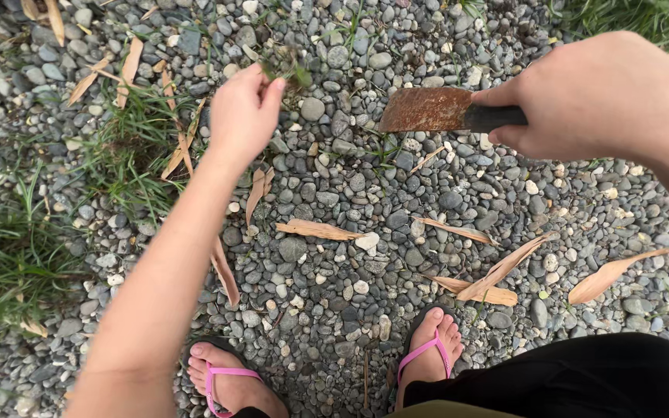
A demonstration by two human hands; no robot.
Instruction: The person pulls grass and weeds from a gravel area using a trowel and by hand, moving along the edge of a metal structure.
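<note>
The left hand (pixel 243 112) pinches a small green weed (pixel 288 71) between thumb and fingertips, near the far edge of the gravel ground (pixel 327 255). The right hand (pixel 582 97) is closed round the dark handle of a rusty blade (pixel 426 109) (a broad, cleaver-like one). Its long axis runs level toward the weed, tip just right of the pinch, the left hand nearer.
</note>
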